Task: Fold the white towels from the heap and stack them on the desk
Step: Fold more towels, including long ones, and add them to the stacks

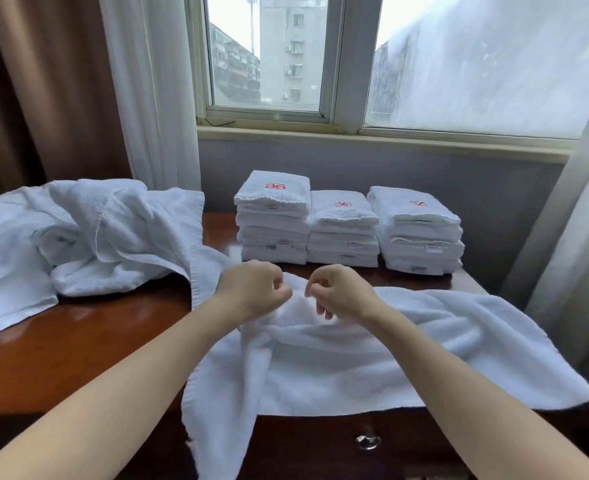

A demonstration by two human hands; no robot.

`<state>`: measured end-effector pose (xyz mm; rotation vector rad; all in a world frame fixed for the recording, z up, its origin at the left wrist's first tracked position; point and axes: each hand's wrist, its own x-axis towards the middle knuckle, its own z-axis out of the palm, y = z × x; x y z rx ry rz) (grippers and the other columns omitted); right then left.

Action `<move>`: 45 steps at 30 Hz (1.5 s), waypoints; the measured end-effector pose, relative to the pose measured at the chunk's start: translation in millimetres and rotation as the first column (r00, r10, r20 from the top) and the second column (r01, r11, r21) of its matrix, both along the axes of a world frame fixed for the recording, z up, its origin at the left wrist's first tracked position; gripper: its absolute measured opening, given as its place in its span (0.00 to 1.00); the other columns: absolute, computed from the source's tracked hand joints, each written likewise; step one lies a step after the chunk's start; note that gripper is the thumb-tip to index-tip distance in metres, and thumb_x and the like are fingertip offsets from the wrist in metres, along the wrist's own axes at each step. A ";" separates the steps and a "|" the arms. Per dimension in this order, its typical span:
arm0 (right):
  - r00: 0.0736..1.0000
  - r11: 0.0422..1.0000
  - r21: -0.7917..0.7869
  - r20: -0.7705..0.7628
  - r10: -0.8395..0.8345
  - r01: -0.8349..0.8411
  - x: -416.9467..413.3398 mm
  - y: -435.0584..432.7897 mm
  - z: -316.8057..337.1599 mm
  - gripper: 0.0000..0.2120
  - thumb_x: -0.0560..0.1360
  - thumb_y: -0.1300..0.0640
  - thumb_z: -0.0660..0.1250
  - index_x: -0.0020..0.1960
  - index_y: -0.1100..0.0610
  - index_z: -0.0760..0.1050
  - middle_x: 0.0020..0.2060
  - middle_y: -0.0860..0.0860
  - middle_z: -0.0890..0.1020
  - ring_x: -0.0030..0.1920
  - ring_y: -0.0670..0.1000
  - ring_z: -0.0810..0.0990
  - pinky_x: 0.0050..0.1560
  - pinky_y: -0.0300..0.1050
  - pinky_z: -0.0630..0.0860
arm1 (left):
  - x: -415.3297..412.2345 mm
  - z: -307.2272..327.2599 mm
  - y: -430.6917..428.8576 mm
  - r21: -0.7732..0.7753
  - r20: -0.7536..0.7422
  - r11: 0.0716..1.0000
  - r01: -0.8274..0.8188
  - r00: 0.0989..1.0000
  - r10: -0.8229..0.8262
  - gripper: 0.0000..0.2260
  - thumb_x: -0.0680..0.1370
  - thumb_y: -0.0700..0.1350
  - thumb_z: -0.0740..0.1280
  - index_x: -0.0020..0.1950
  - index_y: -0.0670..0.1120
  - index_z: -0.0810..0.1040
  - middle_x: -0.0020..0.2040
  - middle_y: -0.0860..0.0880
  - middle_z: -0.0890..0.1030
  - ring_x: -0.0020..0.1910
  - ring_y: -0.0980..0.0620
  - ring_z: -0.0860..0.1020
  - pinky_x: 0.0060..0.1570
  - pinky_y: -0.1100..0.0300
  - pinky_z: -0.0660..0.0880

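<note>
Head view: two hands are at work and both are curled at one raised fold. The left hand (251,289) has its grip pinched on the far edge of the spread towel (355,358). The right hand (343,292), just beside it, has its grip closed on the same ridge of cloth, thumb against forefinger.

One towel is being handled. It lies open across the front right of the worktop (95,341) and is bunched up between the hands. Its near left corner is draped over the front edge and hangs down, while the rest of its near hem is laid along that edge.

One loose heap (89,237) of white towels is piled at the left and spills past the worktop's left side. How many towels it holds cannot be told.

Three stacks of folded towels are lined up at the back under the window (269,64): left stack (272,223), middle stack (343,233) and right stack (419,233). Each is several towels high and topped with a red emblem. The left one is tallest and is pressed against the middle one.

Bare wood is seen at the front left, between heap and spread towel. Only a thin strip shows between the towel's far edge and the stacks. One metal drawer handle (367,439) is seen below the front edge.
</note>
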<state>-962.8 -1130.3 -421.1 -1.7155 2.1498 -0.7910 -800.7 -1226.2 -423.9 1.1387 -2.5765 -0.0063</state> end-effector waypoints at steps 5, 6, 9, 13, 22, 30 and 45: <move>0.949 0.978 0.081 -0.268 -0.163 0.191 -51.7 6.2 -0.1 0.22 0.76 0.60 0.59 0.67 0.45 0.74 0.62 0.44 0.80 0.63 0.50 0.76 0.58 0.46 0.74 | -31.5 2.2 2.0 0.157 -0.087 0.976 0.151 0.987 -0.138 0.18 0.78 0.47 0.63 0.68 0.55 0.74 0.60 0.55 0.79 0.61 0.53 0.75 0.51 0.58 0.73; 0.947 0.963 0.174 -0.283 -0.150 0.204 -61.0 8.9 -2.7 0.25 0.76 0.60 0.59 0.71 0.44 0.70 0.66 0.46 0.77 0.67 0.51 0.73 0.64 0.48 0.71 | -37.5 1.0 2.3 0.201 -0.030 0.967 0.157 0.988 -0.154 0.21 0.78 0.45 0.63 0.72 0.54 0.70 0.66 0.53 0.76 0.66 0.52 0.72 0.59 0.55 0.72; 0.967 0.929 0.321 -0.226 -0.116 0.187 -78.3 15.5 -11.0 0.28 0.75 0.58 0.60 0.74 0.45 0.65 0.70 0.48 0.73 0.70 0.51 0.71 0.71 0.51 0.65 | -52.7 -0.8 2.8 0.270 0.109 0.954 0.131 0.980 -0.165 0.25 0.78 0.43 0.62 0.76 0.54 0.66 0.71 0.52 0.73 0.69 0.49 0.70 0.64 0.53 0.71; 0.962 0.940 0.299 -0.257 -0.088 0.166 -89.6 21.0 -5.7 0.16 0.71 0.52 0.65 0.57 0.43 0.79 0.54 0.41 0.81 0.58 0.48 0.79 0.56 0.47 0.77 | -62.8 0.4 2.4 0.250 0.143 0.952 0.179 0.965 -0.219 0.16 0.74 0.40 0.64 0.59 0.55 0.78 0.56 0.55 0.79 0.57 0.51 0.77 0.53 0.54 0.76; 0.922 0.952 -0.296 -0.340 -0.184 0.081 -92.9 32.7 23.7 0.06 0.68 0.54 0.68 0.44 0.48 0.76 0.37 0.42 0.77 0.37 0.49 0.76 0.37 0.42 0.66 | -65.1 18.2 -2.5 -0.134 -0.146 0.945 0.298 0.937 -0.316 0.10 0.70 0.40 0.67 0.45 0.54 0.80 0.38 0.57 0.75 0.44 0.49 0.78 0.36 0.59 0.65; 0.939 0.954 0.186 -0.298 -0.174 0.236 -100.5 48.2 4.7 0.14 0.78 0.54 0.58 0.60 0.47 0.76 0.53 0.47 0.79 0.39 0.52 0.84 0.38 0.41 0.75 | -73.3 0.0 -4.8 0.330 -0.005 0.913 0.241 0.967 -0.253 0.12 0.74 0.54 0.66 0.57 0.55 0.78 0.45 0.58 0.79 0.43 0.57 0.79 0.44 0.57 0.76; 0.844 0.887 -0.244 -0.289 -0.452 0.392 -125.3 55.7 19.6 0.09 0.69 0.48 0.67 0.35 0.50 0.70 0.35 0.45 0.78 0.41 0.49 0.75 0.36 0.43 0.66 | -114.5 25.3 6.0 0.023 -0.349 0.990 0.136 0.930 -0.120 0.06 0.75 0.45 0.65 0.48 0.50 0.81 0.47 0.50 0.82 0.51 0.46 0.76 0.47 0.55 0.70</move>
